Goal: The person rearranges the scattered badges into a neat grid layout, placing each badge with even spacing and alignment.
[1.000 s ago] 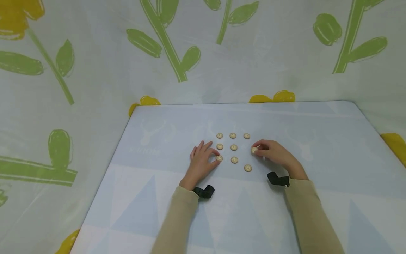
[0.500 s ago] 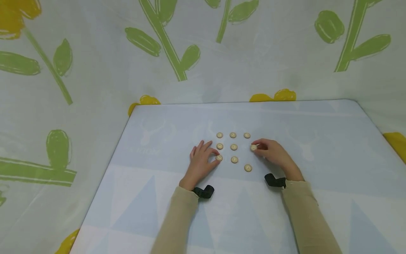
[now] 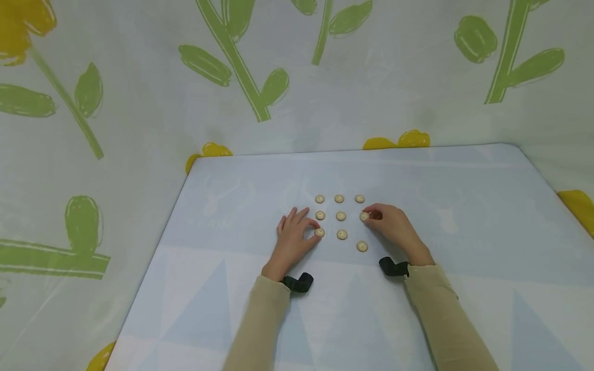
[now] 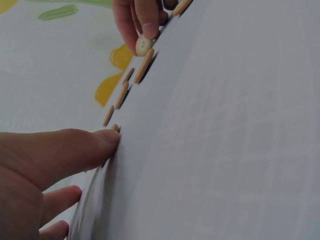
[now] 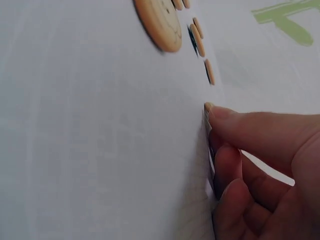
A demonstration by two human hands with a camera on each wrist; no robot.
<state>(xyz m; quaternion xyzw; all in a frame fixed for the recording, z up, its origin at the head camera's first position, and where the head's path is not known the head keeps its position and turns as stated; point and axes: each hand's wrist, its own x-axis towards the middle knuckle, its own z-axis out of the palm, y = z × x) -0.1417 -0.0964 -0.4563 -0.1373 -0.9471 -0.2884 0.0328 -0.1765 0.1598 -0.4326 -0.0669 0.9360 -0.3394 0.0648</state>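
Note:
Small round tan discs with dark face-like marks lie in rows on the table. My left hand (image 3: pixel 291 241) pinches the front-left disc (image 3: pixel 319 233) between thumb and index finger, its other fingers spread on the far side. At the right end of the middle row, my right hand (image 3: pixel 391 226) holds another disc (image 3: pixel 364 217) by its edge; the left wrist view shows that disc (image 4: pixel 144 45) tilted in the fingertips. Nearest me at the right lies a loose disc (image 3: pixel 362 246), slightly forward of its row. The right thumb (image 5: pixel 225 113) hides most of the held disc in the right wrist view.
Three discs form the back row, the middle disc (image 3: pixel 339 199) among them. More lie at the centre (image 3: pixel 341 216) and front middle. The table (image 3: pixel 260 314) has a pale blue patterned cover; behind it hangs a flowered cloth (image 3: pixel 153 93).
My right hand has moved left with its disc, bringing it under the back row's right disc. My left hand stays in place on its disc.

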